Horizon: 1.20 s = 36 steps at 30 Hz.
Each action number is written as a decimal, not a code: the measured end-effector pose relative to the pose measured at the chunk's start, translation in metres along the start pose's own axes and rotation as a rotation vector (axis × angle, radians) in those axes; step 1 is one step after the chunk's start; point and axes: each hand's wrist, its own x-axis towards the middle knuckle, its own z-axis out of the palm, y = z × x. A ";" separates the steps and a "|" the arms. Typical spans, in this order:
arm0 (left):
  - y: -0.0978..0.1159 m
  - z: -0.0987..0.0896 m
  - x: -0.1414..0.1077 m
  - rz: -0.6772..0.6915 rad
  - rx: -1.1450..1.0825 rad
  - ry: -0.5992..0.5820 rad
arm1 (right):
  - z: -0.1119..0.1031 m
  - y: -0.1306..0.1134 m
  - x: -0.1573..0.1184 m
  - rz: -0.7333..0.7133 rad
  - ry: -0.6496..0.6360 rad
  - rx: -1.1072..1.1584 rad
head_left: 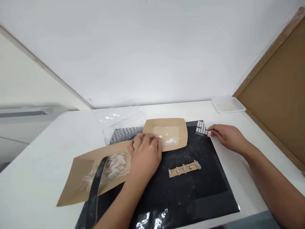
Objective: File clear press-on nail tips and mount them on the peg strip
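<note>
My right hand (225, 136) pinches the edge of a small sheet of white oval stickers (201, 128) by the mat's far right corner. Bent and close together, the fingers of my left hand (145, 152) rest over the near left edge of a brown paper tray (182, 125). Whatever lies under those fingertips is hidden. Small white pieces (170, 140) are scattered in that tray. Left of my hand, a longer brown paper tray (78, 163) holds a heap of clear plastic pieces (118, 163). A brown strip (181, 170) with several small clear and metallic parts lies between my hands.
A black mat (190, 190) covers the middle of the white table (40, 152). Clear plastic packs (119, 122) lie at the back left, a shallow translucent container (227, 105) at the back right. Cardboard (278, 82) stands on the right. A black strap (95, 190) crosses the long tray.
</note>
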 end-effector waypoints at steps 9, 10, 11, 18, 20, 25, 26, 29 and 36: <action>-0.005 -0.006 -0.005 0.010 -0.082 -0.074 | -0.002 -0.002 0.000 0.040 -0.027 0.005; -0.005 -0.007 -0.005 0.017 -0.084 -0.071 | -0.003 -0.002 0.000 0.045 -0.028 0.005; -0.005 -0.008 -0.006 0.024 -0.085 -0.069 | -0.003 -0.002 0.000 0.047 -0.026 0.008; -0.005 -0.013 -0.007 0.077 -0.118 -0.074 | -0.003 -0.001 -0.001 0.032 -0.021 0.017; -0.005 -0.015 -0.008 0.094 -0.157 -0.082 | -0.003 -0.001 -0.001 0.039 -0.023 0.015; -0.005 -0.021 -0.008 0.125 -0.245 -0.083 | -0.004 -0.001 -0.002 0.055 -0.037 0.015; -0.006 -0.021 -0.008 0.132 -0.254 -0.081 | -0.004 0.000 -0.002 0.055 -0.035 0.018; -0.009 -0.021 -0.009 0.144 -0.278 -0.088 | -0.003 0.002 -0.002 0.050 -0.031 0.025; -0.011 -0.021 -0.011 0.155 -0.307 -0.169 | -0.003 0.002 -0.002 0.052 -0.031 0.023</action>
